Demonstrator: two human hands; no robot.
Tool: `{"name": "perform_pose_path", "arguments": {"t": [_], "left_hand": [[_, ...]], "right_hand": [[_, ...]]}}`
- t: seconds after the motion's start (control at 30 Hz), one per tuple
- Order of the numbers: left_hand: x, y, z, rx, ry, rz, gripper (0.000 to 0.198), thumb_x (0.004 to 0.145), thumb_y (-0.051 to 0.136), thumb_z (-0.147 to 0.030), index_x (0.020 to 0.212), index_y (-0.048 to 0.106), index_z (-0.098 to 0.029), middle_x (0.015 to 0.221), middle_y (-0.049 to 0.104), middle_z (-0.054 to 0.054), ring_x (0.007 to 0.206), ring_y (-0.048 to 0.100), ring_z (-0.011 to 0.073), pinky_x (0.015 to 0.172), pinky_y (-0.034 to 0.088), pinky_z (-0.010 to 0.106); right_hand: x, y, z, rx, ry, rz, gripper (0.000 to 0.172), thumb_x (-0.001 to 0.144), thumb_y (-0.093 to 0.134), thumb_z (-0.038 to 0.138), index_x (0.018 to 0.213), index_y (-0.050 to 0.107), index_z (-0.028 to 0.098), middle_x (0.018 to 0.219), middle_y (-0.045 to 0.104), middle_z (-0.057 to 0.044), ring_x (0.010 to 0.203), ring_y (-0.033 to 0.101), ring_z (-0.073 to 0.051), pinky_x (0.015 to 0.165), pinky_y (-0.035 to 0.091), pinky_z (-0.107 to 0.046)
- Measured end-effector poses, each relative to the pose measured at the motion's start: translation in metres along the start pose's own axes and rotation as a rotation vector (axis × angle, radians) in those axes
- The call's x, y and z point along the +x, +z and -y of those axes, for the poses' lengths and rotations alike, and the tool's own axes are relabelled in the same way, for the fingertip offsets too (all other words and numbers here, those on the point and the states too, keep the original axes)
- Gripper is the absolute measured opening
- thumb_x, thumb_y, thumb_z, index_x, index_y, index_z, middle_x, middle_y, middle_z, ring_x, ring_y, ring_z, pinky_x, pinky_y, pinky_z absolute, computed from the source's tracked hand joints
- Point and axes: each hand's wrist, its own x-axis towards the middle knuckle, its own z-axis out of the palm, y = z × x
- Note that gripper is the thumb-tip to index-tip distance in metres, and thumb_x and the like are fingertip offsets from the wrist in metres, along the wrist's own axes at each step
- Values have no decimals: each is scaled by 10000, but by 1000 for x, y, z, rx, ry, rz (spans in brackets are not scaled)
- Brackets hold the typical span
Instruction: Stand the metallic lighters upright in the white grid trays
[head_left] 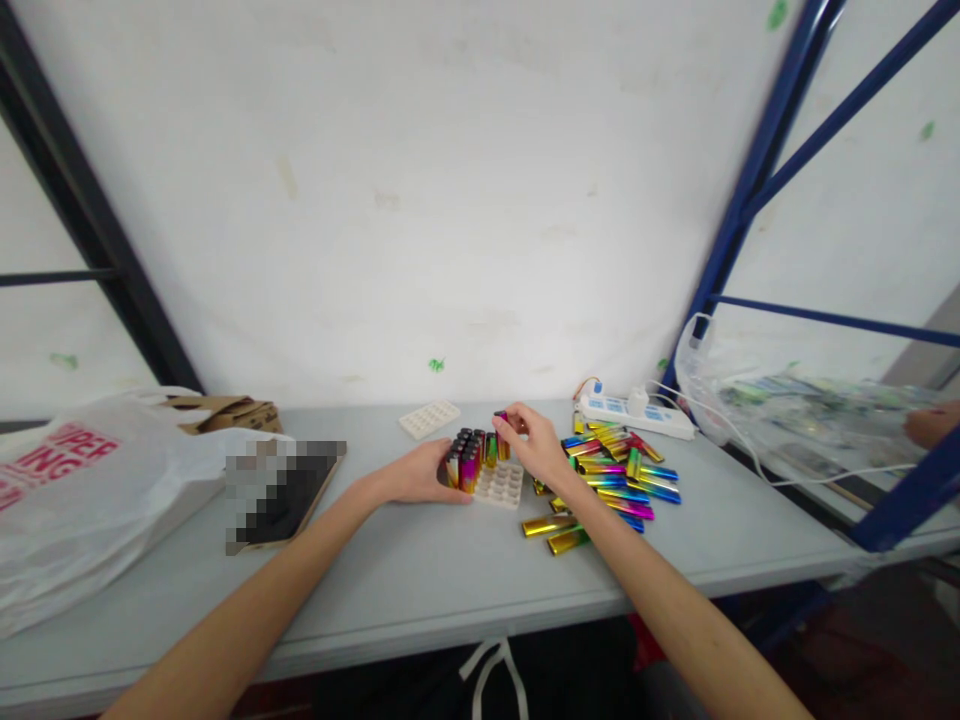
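- Head view: the right hand (pixel 525 435) pinches one shiny upright piece (pixel 502 446) near its dark top, over the white tray (pixel 506 487); whether its base is seated cannot be told.
- Placing this piece in a pocket looks like the step in hand. Best keep it vertical and line up its foot before pressing down.
- The left hand (pixel 427 475) curves around the tray's left end, thumb on the near side, fingers mostly hidden behind the standing pieces (pixel 466 458); how firmly it presses cannot be told. Light, steady contact there should stop the tray sliding without tilting neighbours.
- Bare pockets lie just below the right hand, nearer the body; filling outward from the standing cluster would leave the fingers room.
- Loose pieces (pixel 619 493) lie scattered on the tabletop (pixel 420 570), to the right hand's right; the forearm passes close over them, so lifting it a little would avoid knocks.
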Motion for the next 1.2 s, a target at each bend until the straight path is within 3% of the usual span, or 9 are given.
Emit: {"name": "perform_pose_path", "arguments": {"t": [0.1,0.37,0.87,1.0,1.07,1.13,1.2], "left_hand": [[0,0,0,-2,1,1,739,636,835,-585,1218,652,-169,1111,709,88,1037,650,298,942,523,385],[1,2,5,-34,15,-1,736,639,834,-581,1226,649,-178,1113,707,82,1041,649,293,944,525,383],[0,2,3,-18,-1,-8,718,630,837,-598,1182,657,-177,1089,710,76,1016,655,281,915,526,371],[1,2,4,-26,-1,-9,717,621,837,-599,1177,658,-182,1058,712,68,1012,655,282,902,529,364],[1,2,5,-22,1,-10,721,620,837,-600,1179,655,-182,1048,710,68,1008,653,279,903,527,361],[1,2,5,-12,-3,-11,725,620,836,-610,1172,652,-177,1037,707,69,999,652,277,900,527,359],[1,2,5,3,-18,-10,729,616,833,-628,1154,651,-171,1025,705,67,982,653,273,892,528,359]], "right_hand": [[-3,-2,4,-48,-34,38,284,965,578,475,874,557,207,672,555,26,632,531,-149,650,416,-277],[-6,-5,0,-227,-145,275,151,954,629,366,959,584,222,670,624,23,591,543,-152,597,355,-265],[-5,-8,-4,-187,-133,366,201,942,661,417,937,640,218,676,670,19,592,584,-151,590,389,-253],[-4,-10,-4,-139,-71,329,307,901,708,472,1065,622,227,710,670,29,573,580,-141,572,399,-242],[0,-13,-9,-141,-52,245,319,956,631,479,1143,599,224,726,669,22,595,595,-150,611,438,-256],[5,-19,-21,-241,-62,117,274,1032,492,422,1140,615,202,796,691,-27,716,640,-182,735,490,-302],[9,-27,-39,-407,-71,33,283,1045,420,312,1131,646,166,987,715,-116,949,661,-233,916,488,-375]]}}
